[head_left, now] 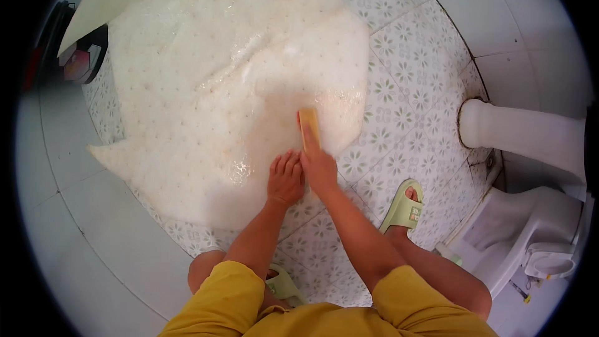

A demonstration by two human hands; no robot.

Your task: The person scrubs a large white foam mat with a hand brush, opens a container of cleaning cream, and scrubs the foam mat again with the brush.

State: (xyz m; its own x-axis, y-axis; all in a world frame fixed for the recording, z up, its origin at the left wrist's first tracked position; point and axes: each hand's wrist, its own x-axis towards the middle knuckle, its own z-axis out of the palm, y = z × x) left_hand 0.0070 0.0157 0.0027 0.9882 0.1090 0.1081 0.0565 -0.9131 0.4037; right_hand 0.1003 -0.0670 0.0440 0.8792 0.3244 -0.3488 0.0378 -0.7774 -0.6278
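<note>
A large wet cream-coloured mat (187, 131), dotted with small marks, lies spread on the floor. My right hand (320, 170) is closed round the near end of a wooden scrubbing brush (309, 126), whose far end points away from me over the mat. The brush's bristles are mostly hidden beneath it; a bit of red shows at its left edge. Just left of it, my left hand (287, 176) lies flat on the mat's near edge with its fingers stretched out. Both hands are close together, almost touching.
Patterned floor tiles (399, 81) surround the mat. On the right stand a white pedestal (524, 131) and a white toilet (518, 231). A dark object (87, 59) sits at the far left under the mat's raised part. My feet wear green slippers (402, 206).
</note>
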